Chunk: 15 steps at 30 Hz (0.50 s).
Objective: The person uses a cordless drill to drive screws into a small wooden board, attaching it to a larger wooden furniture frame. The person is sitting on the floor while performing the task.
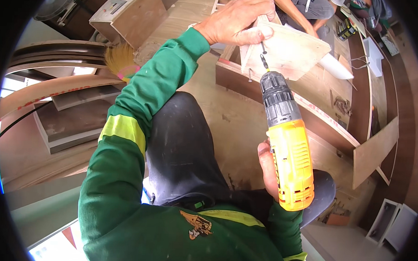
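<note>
The yellow drill (291,161) is in the right hand (268,169), grasped by its handle, the bit just at a screw (264,48) in a pale wooden board (294,53). The left hand (240,23) grips the board's top edge. The board is over one end of a shallow wooden frame (322,117), within whose sides lie small scraps (342,105). Farther off, a wooden box (141,20) carries a grey metal piece (117,6) on top.

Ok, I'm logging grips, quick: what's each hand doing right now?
Left hand: closed on the pale wooden panel near its upper corner.
Right hand: holding the yellow drill, most fingers hidden beneath it.
</note>
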Each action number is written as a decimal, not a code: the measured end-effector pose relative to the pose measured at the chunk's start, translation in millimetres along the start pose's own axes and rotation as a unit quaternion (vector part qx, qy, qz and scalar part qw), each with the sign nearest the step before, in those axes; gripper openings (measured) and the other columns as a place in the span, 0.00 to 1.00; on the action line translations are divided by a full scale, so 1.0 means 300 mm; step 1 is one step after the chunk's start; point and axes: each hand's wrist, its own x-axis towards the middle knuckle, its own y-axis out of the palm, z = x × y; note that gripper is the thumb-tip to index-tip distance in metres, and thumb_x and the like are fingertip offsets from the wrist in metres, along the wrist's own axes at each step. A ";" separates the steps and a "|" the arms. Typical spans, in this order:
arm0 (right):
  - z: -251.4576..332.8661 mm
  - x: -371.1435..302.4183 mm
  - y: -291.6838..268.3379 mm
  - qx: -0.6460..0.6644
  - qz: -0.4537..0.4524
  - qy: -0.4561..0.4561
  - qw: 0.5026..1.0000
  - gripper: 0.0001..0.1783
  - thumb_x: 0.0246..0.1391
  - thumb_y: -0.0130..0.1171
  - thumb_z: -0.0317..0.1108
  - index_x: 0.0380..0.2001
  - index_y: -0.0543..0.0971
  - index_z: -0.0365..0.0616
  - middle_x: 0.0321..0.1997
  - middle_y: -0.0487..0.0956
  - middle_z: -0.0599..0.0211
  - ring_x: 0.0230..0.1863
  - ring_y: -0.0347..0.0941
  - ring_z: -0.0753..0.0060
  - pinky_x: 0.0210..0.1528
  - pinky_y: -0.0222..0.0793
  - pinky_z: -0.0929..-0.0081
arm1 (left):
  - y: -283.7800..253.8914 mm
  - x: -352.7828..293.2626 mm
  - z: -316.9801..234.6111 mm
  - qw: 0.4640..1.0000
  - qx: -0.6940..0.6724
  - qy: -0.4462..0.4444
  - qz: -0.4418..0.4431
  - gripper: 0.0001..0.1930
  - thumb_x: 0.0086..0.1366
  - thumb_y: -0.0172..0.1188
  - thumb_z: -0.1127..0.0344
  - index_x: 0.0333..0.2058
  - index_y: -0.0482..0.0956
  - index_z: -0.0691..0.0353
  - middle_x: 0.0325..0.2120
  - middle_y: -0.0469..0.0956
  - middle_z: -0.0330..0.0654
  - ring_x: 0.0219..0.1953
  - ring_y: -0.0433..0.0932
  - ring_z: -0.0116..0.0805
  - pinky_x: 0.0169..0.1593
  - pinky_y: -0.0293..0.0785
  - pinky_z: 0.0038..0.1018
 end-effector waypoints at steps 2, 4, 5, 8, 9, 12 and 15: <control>0.001 0.001 0.003 0.004 -0.002 0.005 1.000 0.13 0.59 0.66 0.28 0.47 0.80 0.41 0.34 0.80 0.68 0.32 0.76 0.74 0.37 0.72 0.73 | 0.011 -0.008 0.022 0.999 0.014 0.027 -0.040 0.26 0.50 0.63 0.47 0.39 0.71 0.63 0.39 0.69 0.55 0.46 0.69 0.61 0.55 0.65 0.50; -0.001 0.003 0.010 0.020 -0.002 0.022 1.000 0.13 0.59 0.66 0.28 0.47 0.80 0.41 0.33 0.80 0.68 0.31 0.75 0.75 0.36 0.72 0.74 | 0.021 -0.031 0.031 0.999 0.016 0.020 -0.035 0.27 0.50 0.63 0.48 0.41 0.71 0.64 0.40 0.69 0.56 0.48 0.69 0.62 0.57 0.65 0.51; -0.001 -0.002 0.007 0.032 -0.005 0.036 0.999 0.13 0.59 0.66 0.28 0.48 0.80 0.41 0.33 0.80 0.69 0.30 0.75 0.75 0.36 0.72 0.74 | 0.010 -0.025 0.024 1.000 0.014 0.005 -0.012 0.28 0.50 0.63 0.48 0.42 0.71 0.65 0.41 0.70 0.57 0.49 0.69 0.63 0.59 0.64 0.51; 0.001 -0.003 0.006 0.069 -0.013 0.065 0.995 0.14 0.59 0.65 0.27 0.48 0.79 0.41 0.32 0.79 0.69 0.29 0.74 0.76 0.34 0.72 0.74 | 0.013 -0.018 0.026 1.000 0.023 -0.008 0.014 0.31 0.50 0.64 0.48 0.46 0.71 0.67 0.45 0.71 0.60 0.53 0.68 0.66 0.64 0.62 0.52; 0.004 0.000 0.009 0.095 -0.013 0.066 0.993 0.14 0.59 0.65 0.27 0.48 0.79 0.40 0.31 0.79 0.70 0.28 0.74 0.77 0.33 0.71 0.75 | 0.015 -0.020 0.031 0.999 0.030 -0.008 0.016 0.32 0.51 0.64 0.48 0.47 0.71 0.68 0.46 0.71 0.61 0.55 0.68 0.67 0.65 0.62 0.52; -0.009 0.008 0.005 0.003 0.001 -0.006 1.000 0.14 0.59 0.65 0.27 0.48 0.79 0.40 0.31 0.79 0.70 0.28 0.73 0.78 0.33 0.70 0.76 | 0.042 -0.043 0.052 0.995 0.063 0.036 -0.062 0.35 0.51 0.64 0.48 0.50 0.70 0.71 0.49 0.71 0.63 0.57 0.67 0.68 0.66 0.61 0.53; -0.001 0.017 -0.002 -0.045 0.011 -0.016 0.999 0.14 0.59 0.65 0.27 0.48 0.79 0.40 0.32 0.79 0.70 0.29 0.75 0.77 0.34 0.72 0.75 | 0.044 -0.050 0.057 0.996 0.065 0.016 -0.052 0.36 0.51 0.64 0.49 0.52 0.70 0.71 0.52 0.71 0.64 0.59 0.67 0.68 0.66 0.61 0.52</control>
